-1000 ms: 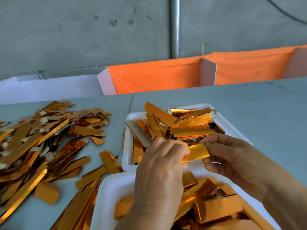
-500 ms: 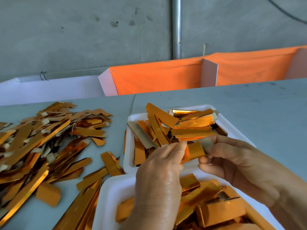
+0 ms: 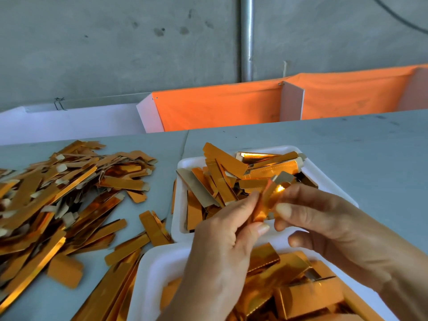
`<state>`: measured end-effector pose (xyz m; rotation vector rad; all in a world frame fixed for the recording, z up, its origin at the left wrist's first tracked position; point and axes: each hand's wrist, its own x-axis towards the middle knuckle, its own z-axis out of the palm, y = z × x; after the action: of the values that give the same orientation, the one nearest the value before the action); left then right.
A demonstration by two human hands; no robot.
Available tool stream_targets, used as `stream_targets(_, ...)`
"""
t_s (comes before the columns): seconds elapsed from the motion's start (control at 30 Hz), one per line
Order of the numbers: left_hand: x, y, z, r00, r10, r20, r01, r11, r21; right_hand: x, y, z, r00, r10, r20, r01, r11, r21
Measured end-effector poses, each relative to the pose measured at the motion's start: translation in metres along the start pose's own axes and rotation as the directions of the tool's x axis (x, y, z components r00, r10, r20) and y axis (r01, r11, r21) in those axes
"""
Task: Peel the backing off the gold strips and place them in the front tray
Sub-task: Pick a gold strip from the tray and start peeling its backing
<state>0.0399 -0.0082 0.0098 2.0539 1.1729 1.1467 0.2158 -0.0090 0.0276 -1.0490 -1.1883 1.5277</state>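
Both hands pinch one shiny gold foil strip (image 3: pixel 266 202), left hand (image 3: pixel 222 249) and right hand (image 3: pixel 324 225) fingertip-tight, holding it above the near rim of the far white foam tray (image 3: pixel 183 205).

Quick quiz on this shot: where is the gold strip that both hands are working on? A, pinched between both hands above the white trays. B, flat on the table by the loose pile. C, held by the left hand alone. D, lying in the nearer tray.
A: the gold strip is pinched between the left hand and the right hand, bent upward over the farther tray's near rim.
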Motion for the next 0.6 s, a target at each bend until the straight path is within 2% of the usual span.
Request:
stream_targets(0.1,0.0002,-0.0039,0.0025,0.999,0.023,0.029,-0.023,1.000,-0.002,0.0029,0.0043,0.0057,0.998,-0.027,-0.050,0.024,0.998,-0.055)
stream_targets(0.2,-0.0001,-0.0054,0.0023,0.999,0.007,0.035,-0.006,1.000,-0.010,0.0035,0.0072,0.0070,0.997,-0.034,-0.075,0.032,0.999,-0.025)
stream_targets(0.37,-0.0026,-0.0036,0.0017,0.996,-0.069,0.048,0.070,0.997,-0.020,0.0041,0.0096,0.0087,0.996,-0.061,-0.061,0.060,0.998,-0.017)
stream_targets(0.5,-0.0030,-0.0025,0.0001,0.994,-0.088,0.071,0.091,0.995,-0.043,0.0054,0.0096,0.0088,0.997,-0.056,-0.057,0.057,0.998,0.016)
stream_targets(0.6,-0.0042,-0.0034,-0.0009,0.992,-0.101,0.075,0.105,0.992,-0.064,0.0051,0.0091,0.0095,0.995,-0.083,-0.057,0.082,0.996,-0.022)
